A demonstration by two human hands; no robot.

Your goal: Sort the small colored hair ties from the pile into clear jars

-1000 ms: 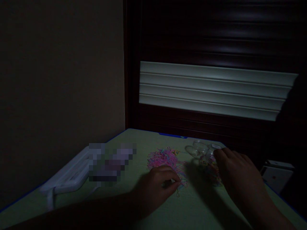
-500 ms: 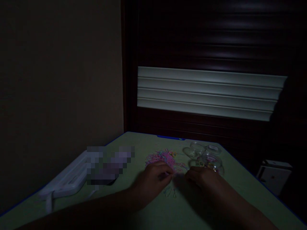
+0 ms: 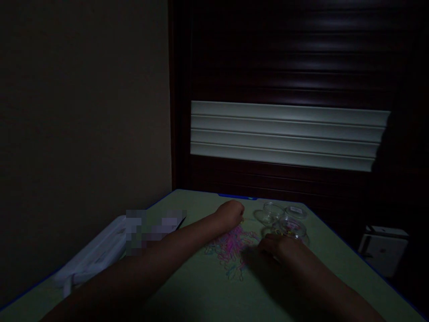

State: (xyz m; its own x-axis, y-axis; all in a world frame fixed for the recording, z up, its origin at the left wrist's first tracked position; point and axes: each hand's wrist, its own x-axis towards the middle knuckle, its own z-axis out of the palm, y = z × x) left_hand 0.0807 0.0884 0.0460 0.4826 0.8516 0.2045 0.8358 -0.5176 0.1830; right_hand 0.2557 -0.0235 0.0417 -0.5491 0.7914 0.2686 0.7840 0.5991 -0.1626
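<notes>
A heap of small coloured rubber bands, mostly pink, lies on a pale green table. My left hand reaches past the heap to its far edge, fingers curled downward; the dim light hides what they hold. My right hand rests palm down at the heap's right side, just in front of a clear round jar with a few bands inside. Its fingers point toward the heap and look bent.
Two more clear round containers and a lid stand behind the jar. A white tray-like object lies at the table's left edge. A white box sits off the table to the right. Wall and dark shutter stand behind.
My left hand moved from the near side of the heap across it to its far edge. My right hand shifted from the jars to the heap, then stayed there. The camera tilted slightly.
</notes>
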